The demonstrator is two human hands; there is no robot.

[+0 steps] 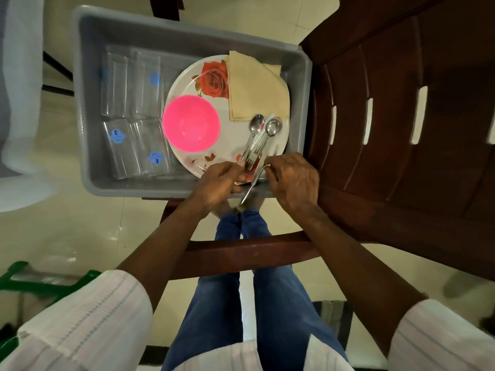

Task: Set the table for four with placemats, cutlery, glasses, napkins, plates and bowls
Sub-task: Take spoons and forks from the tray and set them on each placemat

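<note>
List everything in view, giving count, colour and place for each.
tub: one, grey, left of the chair
glasses: at least four, clear with blue stickers, lying in the tub's left half
plate: one visible, white with rose print, tub's right half
bowl: one, pink, on the plate's left
napkins: folded stack, beige, plate's far right
cutlery bundle: several pieces, silver, plate's near right
single utensil: one, silver, over the tub's near rim
chair: one, dark brown, right
left hand: grips the cutlery bundle
right hand: pinches the single utensil
</note>
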